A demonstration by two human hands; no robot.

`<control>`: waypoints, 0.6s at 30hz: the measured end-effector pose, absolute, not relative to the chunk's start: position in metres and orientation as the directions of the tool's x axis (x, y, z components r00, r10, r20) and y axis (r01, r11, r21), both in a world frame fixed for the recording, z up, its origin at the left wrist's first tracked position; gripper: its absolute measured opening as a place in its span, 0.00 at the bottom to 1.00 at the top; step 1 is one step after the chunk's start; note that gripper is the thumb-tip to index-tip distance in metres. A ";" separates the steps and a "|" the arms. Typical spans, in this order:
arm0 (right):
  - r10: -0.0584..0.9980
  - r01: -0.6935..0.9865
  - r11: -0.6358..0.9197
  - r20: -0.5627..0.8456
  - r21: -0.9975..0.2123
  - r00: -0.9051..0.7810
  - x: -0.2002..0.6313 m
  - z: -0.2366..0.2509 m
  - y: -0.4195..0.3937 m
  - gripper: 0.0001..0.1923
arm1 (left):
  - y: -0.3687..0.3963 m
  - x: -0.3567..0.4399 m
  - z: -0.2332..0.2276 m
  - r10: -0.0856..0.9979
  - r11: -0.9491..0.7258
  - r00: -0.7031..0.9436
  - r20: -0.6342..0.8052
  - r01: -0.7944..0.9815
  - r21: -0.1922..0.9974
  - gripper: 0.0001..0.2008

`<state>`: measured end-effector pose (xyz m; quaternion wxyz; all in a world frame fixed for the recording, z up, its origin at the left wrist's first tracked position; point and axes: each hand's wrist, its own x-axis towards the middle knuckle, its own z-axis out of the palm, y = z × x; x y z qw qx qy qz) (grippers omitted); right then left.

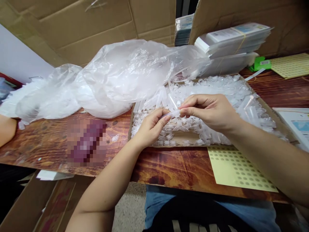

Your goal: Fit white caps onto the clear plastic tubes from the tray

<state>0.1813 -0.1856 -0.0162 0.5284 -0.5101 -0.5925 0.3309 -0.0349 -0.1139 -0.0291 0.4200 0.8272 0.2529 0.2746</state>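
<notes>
Two hands met above the cardboard tray (178, 139) of tubes: left hand (151, 127) and right hand (210, 111) each pinched fingers shut on one small clear tube (173, 113).

You are working under bright, even overhead light, so shadows are staying soft. Glare is washing out the plastic bag (125, 74) at 11 o'clock and the clear tubes (217, 87) at 1 o'clock. A pixelated patch is masking the worktop (173, 167) at 8 o'clock. Wide-angle distortion is bending the edges.
</notes>
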 end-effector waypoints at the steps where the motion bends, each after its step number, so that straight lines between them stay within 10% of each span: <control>1: 0.949 0.255 0.271 0.301 -0.928 0.089 0.178 -0.018 -0.187 0.14 | -0.115 -0.035 -0.029 0.646 -0.540 0.720 0.253 0.197 0.818 0.17; 10: 0.942 0.451 0.254 0.325 -0.855 0.086 0.168 -0.006 -0.194 0.10 | -0.120 -0.033 -0.031 0.638 -0.676 0.648 0.416 0.213 0.706 0.16; 18: 0.851 0.831 0.524 0.156 -0.186 -0.502 0.174 -0.014 -0.187 0.08 | -0.101 -0.037 -0.037 0.727 -0.676 0.466 0.504 0.359 0.644 0.16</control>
